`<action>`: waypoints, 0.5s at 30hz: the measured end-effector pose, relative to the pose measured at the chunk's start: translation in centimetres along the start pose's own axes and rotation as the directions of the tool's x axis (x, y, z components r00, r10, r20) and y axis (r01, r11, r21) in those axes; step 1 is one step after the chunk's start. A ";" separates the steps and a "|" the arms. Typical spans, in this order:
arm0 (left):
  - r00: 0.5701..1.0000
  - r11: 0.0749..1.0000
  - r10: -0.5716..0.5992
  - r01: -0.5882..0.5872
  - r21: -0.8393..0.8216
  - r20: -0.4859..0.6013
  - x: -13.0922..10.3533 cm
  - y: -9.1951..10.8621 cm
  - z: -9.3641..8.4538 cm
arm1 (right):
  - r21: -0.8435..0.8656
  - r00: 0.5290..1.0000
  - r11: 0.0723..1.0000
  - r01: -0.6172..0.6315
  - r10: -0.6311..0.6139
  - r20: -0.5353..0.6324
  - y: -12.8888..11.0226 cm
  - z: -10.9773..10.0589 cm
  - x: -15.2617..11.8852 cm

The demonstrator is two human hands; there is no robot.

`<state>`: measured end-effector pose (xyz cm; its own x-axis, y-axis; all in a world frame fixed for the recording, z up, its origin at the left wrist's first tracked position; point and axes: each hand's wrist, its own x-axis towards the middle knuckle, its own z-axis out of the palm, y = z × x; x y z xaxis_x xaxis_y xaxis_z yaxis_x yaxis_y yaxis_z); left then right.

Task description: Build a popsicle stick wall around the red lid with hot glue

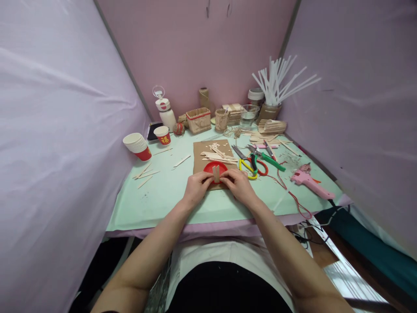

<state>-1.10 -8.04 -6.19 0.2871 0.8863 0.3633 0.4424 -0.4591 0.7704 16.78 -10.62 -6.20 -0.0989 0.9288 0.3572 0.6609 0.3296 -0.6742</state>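
Note:
Between my hands stand short pieces of flat wooden craft stick (216, 174), held upright side by side over a round red dish (209, 167). My left hand (198, 184) pinches them from the left at their lower part. From the right, the fingertips of my right hand (237, 182) are closed on them too. The dish rests on a brown cardboard sheet (198, 158). Just behind the dish lie split and cut wooden sticks (220, 156) and small chips. Whether the pieces are joined to each other cannot be made out.
Right of the cardboard lie yellow-and-red-handled scissors (243, 168), green-handled pliers (273, 161) and a pink glue gun (311, 182). Paper cups (138, 145) stand at left. Along the back are a bottle (167, 115), a burlap basket (198, 121), a glass bowl (248, 117) and white sticks (275, 82).

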 end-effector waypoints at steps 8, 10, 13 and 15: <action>1.000 1.000 0.013 -0.013 0.009 0.011 0.2 0.1 -0.1 | -0.005 1.000 1.000 0.015 -0.015 0.000 0.1 0.2 -0.1; 1.000 1.000 0.017 -0.017 0.015 0.017 0.2 0.1 -0.1 | -0.013 1.000 1.000 0.014 -0.014 -0.004 0.2 0.2 -0.1; 0.999 0.999 0.023 -0.024 0.023 0.024 0.2 0.2 -0.1 | -0.021 1.000 1.000 0.014 -0.014 -0.005 0.3 0.4 -0.2; 0.999 0.999 0.023 -0.024 0.033 0.025 0.2 0.2 -0.1 | -0.025 1.000 1.000 0.011 -0.011 -0.007 0.3 0.5 -0.2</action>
<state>-1.02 -7.92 -5.85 0.3179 0.8739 0.3677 0.4629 -0.4815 0.7442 16.64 -10.58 -6.83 -0.1009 0.9238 0.3694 0.6781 0.3355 -0.6539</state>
